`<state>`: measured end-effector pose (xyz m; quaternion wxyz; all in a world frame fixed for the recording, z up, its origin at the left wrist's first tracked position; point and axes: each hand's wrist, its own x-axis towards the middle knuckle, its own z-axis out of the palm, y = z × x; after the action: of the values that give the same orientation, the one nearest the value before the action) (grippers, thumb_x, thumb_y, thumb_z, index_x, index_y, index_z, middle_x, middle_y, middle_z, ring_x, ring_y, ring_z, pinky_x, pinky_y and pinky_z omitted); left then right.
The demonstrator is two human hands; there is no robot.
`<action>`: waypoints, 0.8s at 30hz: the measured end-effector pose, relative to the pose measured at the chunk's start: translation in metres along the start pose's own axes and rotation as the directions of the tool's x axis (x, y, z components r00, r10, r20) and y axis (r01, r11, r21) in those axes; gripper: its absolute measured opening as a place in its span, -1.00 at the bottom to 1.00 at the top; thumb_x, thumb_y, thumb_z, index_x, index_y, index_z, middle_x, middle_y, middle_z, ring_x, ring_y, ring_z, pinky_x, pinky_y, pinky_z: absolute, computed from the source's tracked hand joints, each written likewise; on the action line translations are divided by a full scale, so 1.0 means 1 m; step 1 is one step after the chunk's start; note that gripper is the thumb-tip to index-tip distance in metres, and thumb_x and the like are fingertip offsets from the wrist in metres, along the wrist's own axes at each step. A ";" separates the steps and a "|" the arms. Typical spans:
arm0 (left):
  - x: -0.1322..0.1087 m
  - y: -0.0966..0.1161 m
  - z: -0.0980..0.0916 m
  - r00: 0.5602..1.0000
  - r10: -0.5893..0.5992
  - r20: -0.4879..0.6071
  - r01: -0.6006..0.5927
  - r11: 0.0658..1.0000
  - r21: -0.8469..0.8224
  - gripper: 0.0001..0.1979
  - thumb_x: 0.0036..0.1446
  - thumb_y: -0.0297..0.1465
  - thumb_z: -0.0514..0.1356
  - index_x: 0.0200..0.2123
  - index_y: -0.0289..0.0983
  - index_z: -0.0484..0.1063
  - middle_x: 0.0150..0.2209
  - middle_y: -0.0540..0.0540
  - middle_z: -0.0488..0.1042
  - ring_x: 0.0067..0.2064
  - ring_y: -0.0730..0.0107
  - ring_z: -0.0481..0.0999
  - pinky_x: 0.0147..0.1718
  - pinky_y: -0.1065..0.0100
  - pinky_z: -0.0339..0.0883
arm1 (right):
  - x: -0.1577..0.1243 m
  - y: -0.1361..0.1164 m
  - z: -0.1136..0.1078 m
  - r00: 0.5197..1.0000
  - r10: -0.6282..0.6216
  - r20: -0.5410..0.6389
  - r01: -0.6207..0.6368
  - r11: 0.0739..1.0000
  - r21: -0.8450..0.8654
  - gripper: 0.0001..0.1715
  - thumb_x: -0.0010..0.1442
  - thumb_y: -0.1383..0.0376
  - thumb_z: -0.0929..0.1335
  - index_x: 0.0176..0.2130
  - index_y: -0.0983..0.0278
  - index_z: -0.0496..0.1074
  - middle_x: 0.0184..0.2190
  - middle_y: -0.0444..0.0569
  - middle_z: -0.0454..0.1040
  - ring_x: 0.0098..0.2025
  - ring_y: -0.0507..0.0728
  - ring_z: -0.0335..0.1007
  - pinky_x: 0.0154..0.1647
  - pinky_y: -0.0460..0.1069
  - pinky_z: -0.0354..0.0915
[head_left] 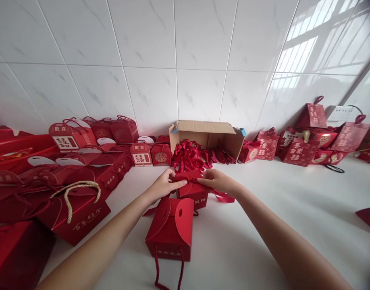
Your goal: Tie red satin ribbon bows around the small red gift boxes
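In the head view a small red gift box (193, 198) with gold lettering stands on the white table, between my hands. My left hand (164, 186) grips the left side of its top, thumb in front and fingers behind. On the right side of the top, my right hand (219, 181) is closed in the same way. A red ribbon (223, 196) trails out from the box under my right wrist, with another end to the left. Nearer to me stands a second red gift box (170, 229), with rounded flaps and a dark red rope handle (157, 268) hanging down in front.
Behind my hands a cardboard box (207, 127) lies with its open side towards me, red ribbons (189, 155) spilling out. Many red gift boxes (91, 173) crowd the left. More red bags (298, 152) line the tiled wall (203, 96) at right, near a white socket (339, 113).
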<state>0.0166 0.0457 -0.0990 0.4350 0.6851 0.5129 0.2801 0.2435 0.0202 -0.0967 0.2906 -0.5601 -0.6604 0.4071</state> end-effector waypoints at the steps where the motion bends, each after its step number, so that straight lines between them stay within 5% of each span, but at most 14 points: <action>1: 0.001 0.000 0.000 0.999 -0.022 0.030 0.023 0.999 -0.029 -0.47 -0.18 0.01 0.28 -0.30 -0.24 0.23 -0.43 0.05 0.37 -0.52 0.49 0.30 -0.55 0.44 0.13 | 0.000 0.000 0.000 1.000 0.013 0.028 -0.014 0.999 0.036 -0.50 0.00 -0.08 0.37 -0.48 0.26 0.17 -0.59 -0.20 0.26 -0.56 -0.03 0.13 -0.55 -0.10 0.05; 5: 0.004 0.001 -0.001 0.983 0.037 0.181 -0.018 0.994 -0.104 -0.54 -0.11 -0.03 0.25 -0.31 -0.30 0.39 -0.36 -0.05 0.44 -0.40 0.42 0.38 -0.42 0.41 0.20 | -0.004 -0.004 -0.005 0.995 0.066 0.080 -0.067 0.998 0.013 -0.40 -0.03 -0.15 0.36 -0.58 0.27 0.13 -0.67 -0.24 0.08 -0.61 -0.07 -0.09 -0.59 -0.09 -0.13; 9: 0.003 0.003 -0.002 0.994 0.096 0.052 -0.100 0.991 0.094 -0.52 -0.14 -0.01 0.25 -0.65 -0.28 0.18 -0.62 0.09 0.17 -0.55 0.54 0.15 -0.55 0.44 -0.01 | -0.004 -0.002 -0.008 0.992 0.004 0.128 -0.019 0.994 0.111 -0.41 0.00 -0.17 0.33 -0.54 0.29 0.22 -0.64 -0.22 0.11 -0.59 -0.07 -0.11 -0.58 -0.09 -0.15; 12: 0.000 0.005 -0.002 0.984 0.174 -0.026 -0.165 0.966 0.198 -0.44 -0.16 -0.05 0.26 -0.67 -0.25 -0.05 -0.65 0.12 -0.04 -0.58 0.59 0.00 -0.58 0.44 -0.14 | 0.001 0.003 -0.007 0.993 -0.040 0.109 0.023 0.987 0.156 -0.41 -0.01 -0.15 0.36 -0.55 0.29 0.18 -0.64 -0.25 0.05 -0.60 -0.08 -0.16 -0.59 -0.09 -0.20; 24: -0.001 0.009 -0.012 0.973 0.210 0.096 -0.224 0.961 0.165 -0.40 -0.16 -0.11 0.28 -0.68 -0.25 -0.14 -0.65 0.13 -0.16 -0.59 0.59 -0.15 -0.59 0.41 -0.25 | 0.000 0.004 -0.020 0.989 -0.068 0.128 0.054 0.992 0.112 -0.42 0.00 -0.05 0.40 -0.58 0.26 0.06 -0.68 -0.31 -0.07 -0.62 -0.10 -0.26 -0.61 -0.10 -0.26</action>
<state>0.0104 0.0481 -0.0851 0.3592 0.7830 0.4402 0.2532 0.2628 0.0250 -0.0901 0.2887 -0.4948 -0.6719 0.4695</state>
